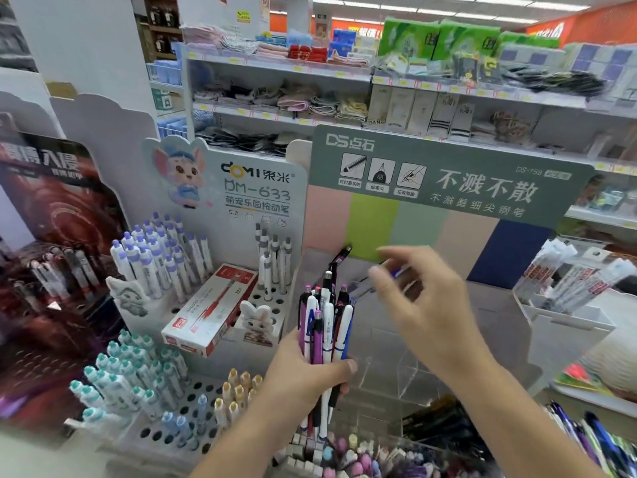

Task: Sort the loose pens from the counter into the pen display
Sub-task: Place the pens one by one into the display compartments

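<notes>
- The left hand point(303, 370) gripped a bundle of pens point(325, 326) upright, tips down, probably as a stock for the other hand to draw from.
- The right hand point(413, 301), blurred, pinched what seemed a single blue pen point(396, 271) just above the bundle.
- The clear acrylic pen display point(406, 370) stood just behind, its compartments open-topped with room inside.
- A red pen box point(210, 310) lay on the white peg stand point(172, 432) to the left.

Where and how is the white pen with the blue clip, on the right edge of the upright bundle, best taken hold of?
Judged from its pose, pinch the upper barrel of the white pen with the blue clip, coming from above and from the right. It stands upright on the outer edge of the bundle of mixed pens, top exposed, while the left hand wraps its lower half. The right hand is blurred; its hold cannot be told.
</notes>
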